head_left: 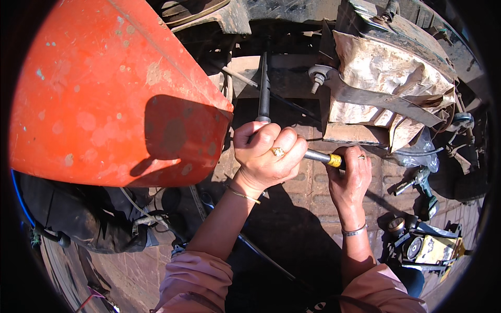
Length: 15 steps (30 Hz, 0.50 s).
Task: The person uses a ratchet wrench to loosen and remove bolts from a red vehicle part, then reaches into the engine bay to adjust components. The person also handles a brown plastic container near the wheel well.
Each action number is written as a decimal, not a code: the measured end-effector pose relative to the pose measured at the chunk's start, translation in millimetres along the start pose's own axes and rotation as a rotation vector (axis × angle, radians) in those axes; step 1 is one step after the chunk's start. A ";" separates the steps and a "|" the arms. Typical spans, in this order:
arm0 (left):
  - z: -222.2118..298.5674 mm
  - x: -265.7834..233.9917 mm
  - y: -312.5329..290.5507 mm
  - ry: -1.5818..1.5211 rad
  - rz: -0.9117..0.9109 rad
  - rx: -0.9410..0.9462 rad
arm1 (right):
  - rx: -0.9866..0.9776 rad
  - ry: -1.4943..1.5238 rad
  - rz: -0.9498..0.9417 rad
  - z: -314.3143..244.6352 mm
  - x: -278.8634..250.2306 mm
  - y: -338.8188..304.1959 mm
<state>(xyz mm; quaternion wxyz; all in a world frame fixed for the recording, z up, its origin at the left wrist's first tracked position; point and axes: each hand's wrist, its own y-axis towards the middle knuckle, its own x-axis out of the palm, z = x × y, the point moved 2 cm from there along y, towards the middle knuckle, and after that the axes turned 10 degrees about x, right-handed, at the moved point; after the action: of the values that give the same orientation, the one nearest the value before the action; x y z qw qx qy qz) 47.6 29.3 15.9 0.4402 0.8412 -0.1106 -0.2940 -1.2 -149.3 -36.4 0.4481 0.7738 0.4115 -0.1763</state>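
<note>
My left hand [274, 154] is closed round the head end of a socket wrench, with a ring and a bracelet showing on it. From that fist a long dark extension bar [264, 88] runs away into the shadowed machinery, where its far tip is hidden. The wrench's shiny handle [316, 155] comes out to the right and carries a yellow band [334, 160]. Wrapped over the dark grip just past the band is my right hand [352, 180]. The wrench head itself is covered by my left fingers.
A worn orange-red metal panel [104, 99] fills the left. At right, a metal strap [383, 99] crosses a box in torn whitish wrapping [370, 65]. A teal power tool [424, 190] and a yellow-and-black device [430, 249] lie on the brick paving, near clear plastic [425, 151].
</note>
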 end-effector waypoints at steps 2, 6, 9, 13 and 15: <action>-1.3 2.0 -0.3 0.003 0.008 0.002 | 0.003 0.010 -0.003 -0.2 1.5 0.9; -2.4 2.9 0.2 0.007 0.017 0.009 | 0.004 0.005 0.003 -0.7 2.0 1.8; -2.6 3.1 1.7 -0.001 0.029 0.004 | 0.008 0.008 -0.002 -1.1 1.8 1.8; -1.2 1.7 2.8 0.000 0.050 0.006 | 0.013 0.015 0.002 -1.7 0.9 0.4; -0.9 1.1 3.2 0.002 0.057 0.009 | 0.013 0.019 0.004 -1.7 1.0 -0.1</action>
<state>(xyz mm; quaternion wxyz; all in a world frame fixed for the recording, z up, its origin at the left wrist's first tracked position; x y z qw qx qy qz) 49.3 27.6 18.5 0.4445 0.8401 -0.1353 -0.2801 -0.9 -147.4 -36.2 0.4395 0.7791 0.4131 -0.1708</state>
